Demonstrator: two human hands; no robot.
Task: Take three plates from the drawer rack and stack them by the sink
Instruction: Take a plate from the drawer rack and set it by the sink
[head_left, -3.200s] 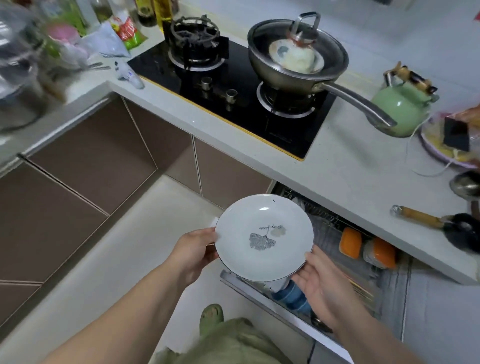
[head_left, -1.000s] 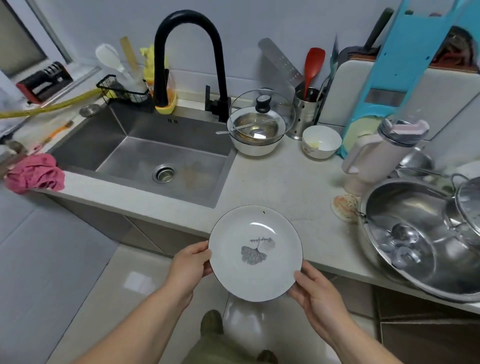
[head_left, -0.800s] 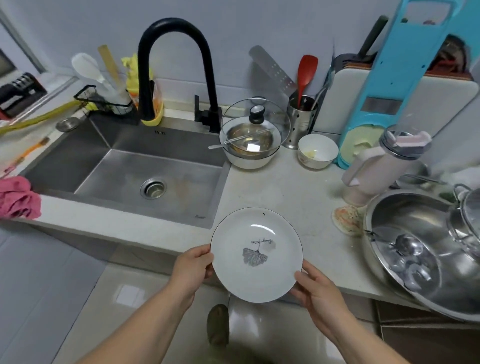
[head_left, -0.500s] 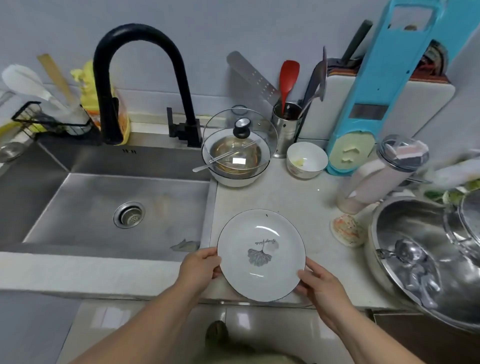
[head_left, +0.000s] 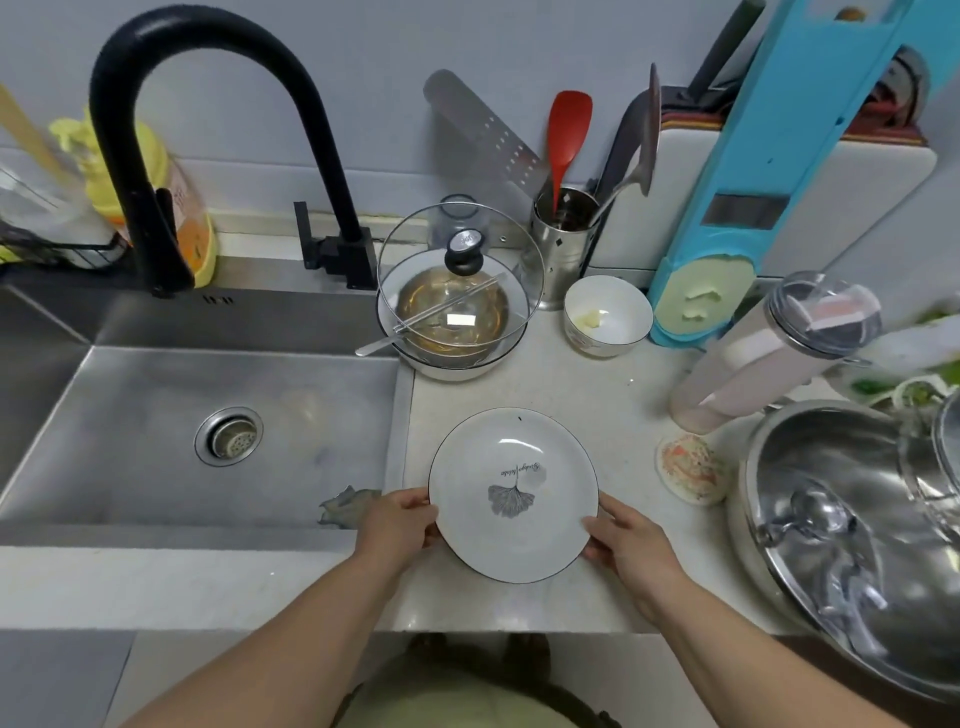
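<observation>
A white plate (head_left: 511, 493) with a thin dark rim and a grey leaf print is over the pale counter (head_left: 597, 384), just right of the steel sink (head_left: 171, 415). My left hand (head_left: 397, 525) grips its left rim and my right hand (head_left: 626, 540) grips its right rim. I cannot tell whether the plate rests on the counter or hovers just above it, nor whether more plates lie under it. The drawer rack is out of view.
A black tap (head_left: 156, 130) arches over the sink. Behind the plate stand a lidded white bowl (head_left: 457, 322), a small white bowl (head_left: 608, 317) and a utensil holder (head_left: 563, 234). A tall tumbler (head_left: 769, 353) and a big steel basin (head_left: 852, 530) crowd the right side.
I turned from the stove and open drawer to the sink counter, carrying the plate in both hands. Over the last second the plate moved forward from the counter's edge to above the counter.
</observation>
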